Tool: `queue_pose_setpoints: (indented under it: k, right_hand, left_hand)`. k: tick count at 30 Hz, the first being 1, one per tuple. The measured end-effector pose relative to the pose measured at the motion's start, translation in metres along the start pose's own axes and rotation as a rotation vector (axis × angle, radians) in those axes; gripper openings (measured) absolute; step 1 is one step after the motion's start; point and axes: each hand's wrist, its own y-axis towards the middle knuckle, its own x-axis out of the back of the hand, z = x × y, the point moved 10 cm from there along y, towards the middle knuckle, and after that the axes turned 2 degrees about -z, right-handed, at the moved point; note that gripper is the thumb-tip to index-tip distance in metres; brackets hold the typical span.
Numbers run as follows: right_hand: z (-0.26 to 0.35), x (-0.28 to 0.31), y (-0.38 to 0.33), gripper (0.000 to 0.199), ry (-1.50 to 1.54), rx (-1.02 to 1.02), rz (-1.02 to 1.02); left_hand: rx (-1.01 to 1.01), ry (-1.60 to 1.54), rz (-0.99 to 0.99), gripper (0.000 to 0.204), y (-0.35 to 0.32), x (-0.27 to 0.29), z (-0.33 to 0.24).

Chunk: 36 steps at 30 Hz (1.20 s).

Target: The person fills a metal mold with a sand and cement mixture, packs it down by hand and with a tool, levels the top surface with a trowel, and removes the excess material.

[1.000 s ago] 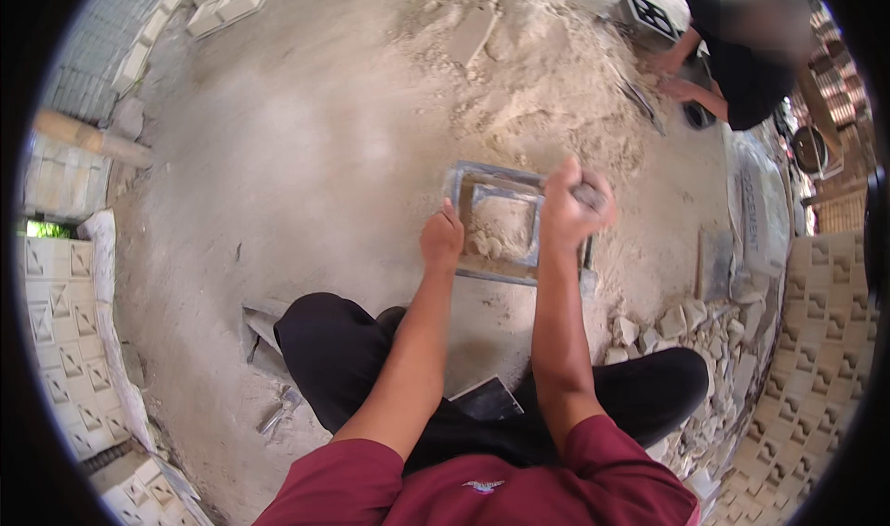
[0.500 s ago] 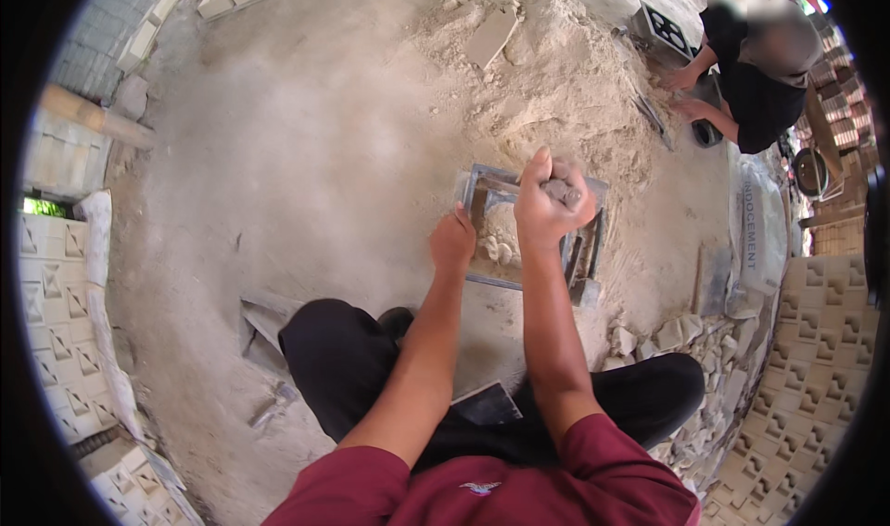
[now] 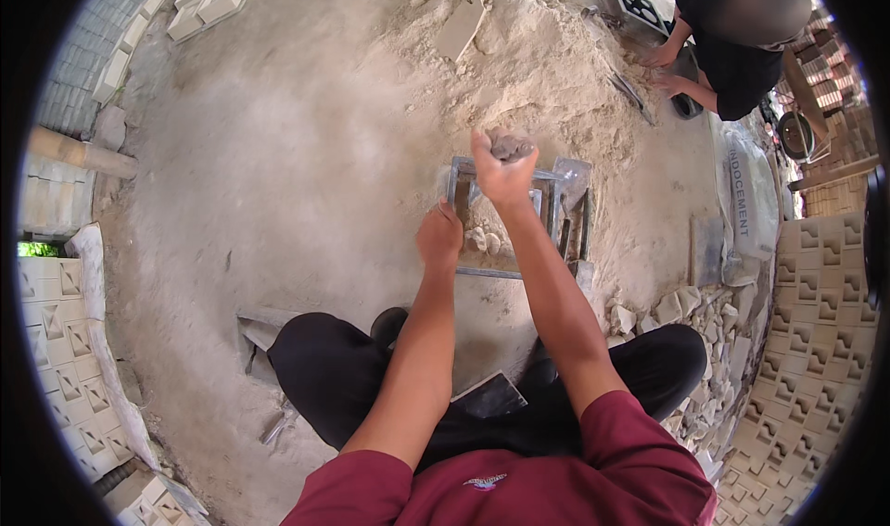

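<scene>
A rectangular metal mould frame lies on the dusty ground in front of me. Pale powder and a few small lumps show inside it. At its left side, my left hand is closed on the frame's edge. My right hand is a fist above the far part of the frame, its curled fingers coated grey. Whatever it holds, if anything, cannot be made out. The fist and forearm hide part of the frame. Bars and a flat grey plate are at the frame's right.
A sandy powder heap rises beyond the frame. Another person works at far right beside a block with round holes. Broken pieces lie near my right knee; a dark plate is between my legs. Patterned blocks line the right.
My right fist has moved left and slightly away over the frame. My left hand stays at the frame's left edge. The whole view has shifted a little.
</scene>
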Motion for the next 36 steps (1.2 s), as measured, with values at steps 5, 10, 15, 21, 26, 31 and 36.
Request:
queue_pose_setpoints:
  k: [5,10,15,21,26,31,36]
  right_hand:
    - [0.011,-0.006,-0.013,0.036,-0.053,0.061,0.044]
    - [-0.012,-0.005,0.0,0.037,-0.041,0.011,0.072]
    - [0.006,0.028,-0.003,0.039,-0.142,0.138,-0.001]
    - [0.045,0.056,-0.008,0.042,-0.315,0.343,-0.101]
    - [0.021,0.072,0.0,0.042,-0.112,0.159,-0.113]
    - [0.023,0.096,0.004,0.039,-0.246,0.262,-0.064]
    - [0.025,0.117,-0.001,0.038,-0.029,0.181,-0.192]
  left_hand:
    - [0.017,-0.001,0.018,0.06,0.006,0.005,0.005]
    - [0.044,0.007,0.038,0.06,-0.004,-0.002,0.003]
    - [0.011,0.022,-0.03,0.061,0.0,0.005,0.005]
    - [0.022,0.013,-0.015,0.067,-0.003,0.005,0.0]
    - [0.028,0.064,-0.061,0.065,-0.007,0.007,0.006]
    - [-0.029,0.046,-0.047,0.065,0.0,0.002,-0.004]
    - [-0.019,0.051,-0.039,0.065,0.0,0.004,0.002]
